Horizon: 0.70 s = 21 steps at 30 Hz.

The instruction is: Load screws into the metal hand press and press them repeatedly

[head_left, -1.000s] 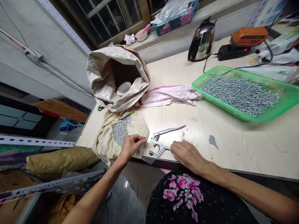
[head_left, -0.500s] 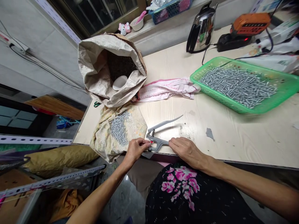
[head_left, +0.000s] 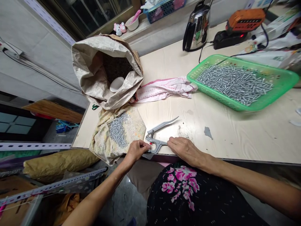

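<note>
Grey spring-loaded pliers (head_left: 161, 143) lie at the table's front edge, their handles spread apart. My right hand (head_left: 185, 150) is closed round the end of the lower handle. At the jaw end, the fingertips of my left hand (head_left: 137, 151) are pinched together beside a small red part (head_left: 150, 143); what they hold, if anything, is too small to make out. Left of the pliers, a pile of small silvery metal pins (head_left: 118, 130) rests on a crumpled yellowish patterned cloth (head_left: 136, 124).
A green basket (head_left: 254, 108) with many similar metal pieces stands at the right. Behind the cloth is an open woven sack (head_left: 87, 84) with a white bowl (head_left: 117, 84) inside. A pink-white towel (head_left: 164, 89), a kettle (head_left: 197, 28) and an orange battery pack (head_left: 245, 20) are farther back.
The whole view has shifted slightly, so things sit a little farther left. Both hands keep the same places on the pliers, whose handles remain spread.
</note>
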Tool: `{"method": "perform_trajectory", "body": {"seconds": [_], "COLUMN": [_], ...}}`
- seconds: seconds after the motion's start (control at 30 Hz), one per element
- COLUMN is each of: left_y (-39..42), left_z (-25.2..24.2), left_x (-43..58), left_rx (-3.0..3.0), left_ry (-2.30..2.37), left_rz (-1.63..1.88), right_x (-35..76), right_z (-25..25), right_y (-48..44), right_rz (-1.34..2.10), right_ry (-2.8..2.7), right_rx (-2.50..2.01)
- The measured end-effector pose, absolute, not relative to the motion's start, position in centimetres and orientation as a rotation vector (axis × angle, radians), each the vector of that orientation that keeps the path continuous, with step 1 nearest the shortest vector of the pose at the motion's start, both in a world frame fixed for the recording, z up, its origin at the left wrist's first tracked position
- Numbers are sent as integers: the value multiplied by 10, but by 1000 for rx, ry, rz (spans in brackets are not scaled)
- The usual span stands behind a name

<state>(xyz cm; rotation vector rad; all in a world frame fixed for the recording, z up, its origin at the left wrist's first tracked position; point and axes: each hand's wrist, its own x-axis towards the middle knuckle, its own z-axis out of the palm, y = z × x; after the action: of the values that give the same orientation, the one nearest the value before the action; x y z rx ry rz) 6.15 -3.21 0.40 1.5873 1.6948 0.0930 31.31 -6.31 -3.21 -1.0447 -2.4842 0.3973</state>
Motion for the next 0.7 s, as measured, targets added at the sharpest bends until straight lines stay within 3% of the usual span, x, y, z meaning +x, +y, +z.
{"method": "perform_trajectory", "body": {"seconds": [0.33,0.7], "left_y": [-29,-30], "left_z": [-1,3], "left_x": [59,63], "left_rx": [1485,1501], "left_ry": [1690,1728], "left_rz": [69,77], "right_x": [335,334], "right_z": [-23,-4], "right_y": [-26,-24], "right_rz": [220,338], "right_ry": [-2516,-2582], "right_rx": [-1261,-1267]}}
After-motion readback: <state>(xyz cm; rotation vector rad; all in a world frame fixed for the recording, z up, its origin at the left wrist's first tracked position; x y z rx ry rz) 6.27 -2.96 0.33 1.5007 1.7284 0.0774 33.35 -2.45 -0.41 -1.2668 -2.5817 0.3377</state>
